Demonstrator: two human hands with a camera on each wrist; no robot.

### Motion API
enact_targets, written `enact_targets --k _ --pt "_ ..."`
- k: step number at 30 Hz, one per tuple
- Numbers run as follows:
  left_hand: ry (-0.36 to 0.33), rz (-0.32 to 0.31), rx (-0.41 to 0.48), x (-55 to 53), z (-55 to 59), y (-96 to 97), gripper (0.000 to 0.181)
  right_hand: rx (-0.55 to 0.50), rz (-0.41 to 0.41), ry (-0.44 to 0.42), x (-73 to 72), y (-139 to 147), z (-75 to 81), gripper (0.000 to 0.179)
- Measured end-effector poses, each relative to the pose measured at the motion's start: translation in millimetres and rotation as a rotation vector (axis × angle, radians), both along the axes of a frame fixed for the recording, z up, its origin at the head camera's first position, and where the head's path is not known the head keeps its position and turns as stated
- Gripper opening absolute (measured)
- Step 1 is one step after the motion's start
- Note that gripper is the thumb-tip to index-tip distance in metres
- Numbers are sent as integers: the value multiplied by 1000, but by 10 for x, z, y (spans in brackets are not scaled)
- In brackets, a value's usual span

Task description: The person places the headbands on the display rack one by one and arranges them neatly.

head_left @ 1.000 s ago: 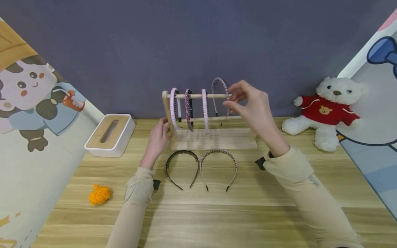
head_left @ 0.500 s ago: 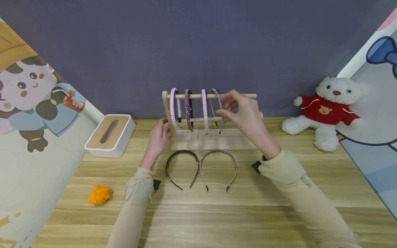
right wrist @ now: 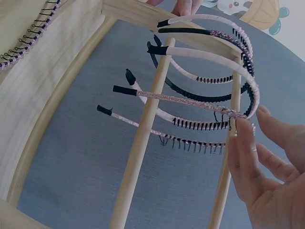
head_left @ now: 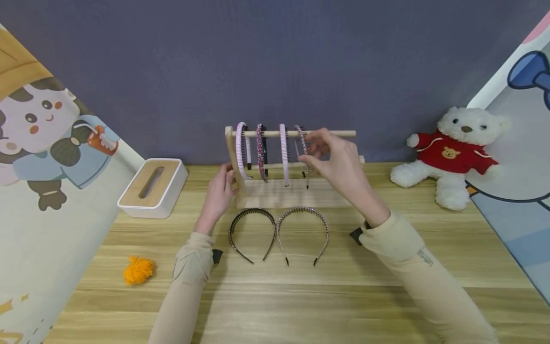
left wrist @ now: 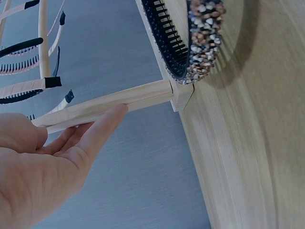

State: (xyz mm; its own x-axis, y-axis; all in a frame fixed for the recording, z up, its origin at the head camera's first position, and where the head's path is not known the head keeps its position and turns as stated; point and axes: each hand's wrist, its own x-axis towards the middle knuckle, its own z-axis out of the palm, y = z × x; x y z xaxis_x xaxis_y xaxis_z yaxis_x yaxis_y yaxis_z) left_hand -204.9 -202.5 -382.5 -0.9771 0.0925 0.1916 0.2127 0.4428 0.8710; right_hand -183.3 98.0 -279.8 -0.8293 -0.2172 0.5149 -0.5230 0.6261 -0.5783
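A wooden headband rack (head_left: 296, 193) stands by the wall. My left hand (head_left: 220, 191) grips its left post (left wrist: 143, 94), thumb on one side and fingers behind. My right hand (head_left: 341, 160) pinches a thin glittery pink headband (right wrist: 181, 99) between thumb and fingertips; the band sits over the rack's rods. To its left hang a plain pale pink headband (head_left: 284, 155), a dark pink sequinned one (head_left: 259, 150) and another pale pink one (head_left: 239, 157). In front of the rack, a black toothed headband (head_left: 253, 210) and a silvery pink one (head_left: 302, 209) lie side by side.
A white tissue box (head_left: 161, 200) with a wooden lid stands left of the rack. Nearer on that side lies an orange yarn tuft (head_left: 138, 270). A white teddy bear (head_left: 457, 143) in a red sweater leans at the right wall.
My right hand has carried the glittery headband left and down onto the rods, then shifted it slightly right. My left hand has stayed on the post.
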Motion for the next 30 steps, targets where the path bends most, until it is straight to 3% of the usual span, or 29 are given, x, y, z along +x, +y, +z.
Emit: enact_targets --k 8,15,19,30 --pt "-4 1 9 6 0 0 42 8 5 -9 113 90 -13 50" --pt "-13 4 11 8 7 9 43 23 16 -6 231 187 -120 44" --pt "-17 0 12 6 12 9 43 67 23 -31 286 244 -240 40" --pt "-19 7 1 5 23 20 43 241 35 -213 331 356 -709 31"
